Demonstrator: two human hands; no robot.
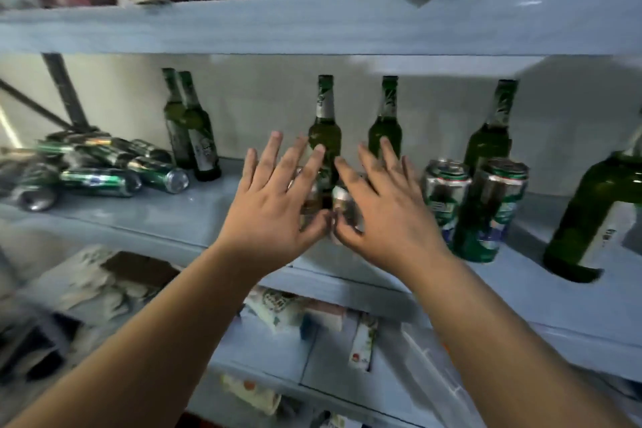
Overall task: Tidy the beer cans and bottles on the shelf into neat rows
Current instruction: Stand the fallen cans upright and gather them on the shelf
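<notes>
Two upright cans (342, 208) stand side by side at the front middle of the pale blue shelf (166, 219), mostly hidden behind my hands; only their silver and dark sides show in the gap between my palms. My left hand (278, 208) is spread flat in front of the left can, fingers apart and extended, thumb curled toward the can's lower side. My right hand (385, 212) mirrors it before the right can, fingers splayed, thumb near the other thumb. I cannot tell whether either palm touches its can. Just behind the hands stand two green bottles (324, 135), upright and apart, against the white back wall. To the right, two more upright cans (490, 208) stand touching, with a third bottle (491, 135) behind them and a large green bottle (590, 219) at the right edge. At left, a pair of bottles (194, 135) stands close together beside a heap of toppled cans (104, 167).
</notes>
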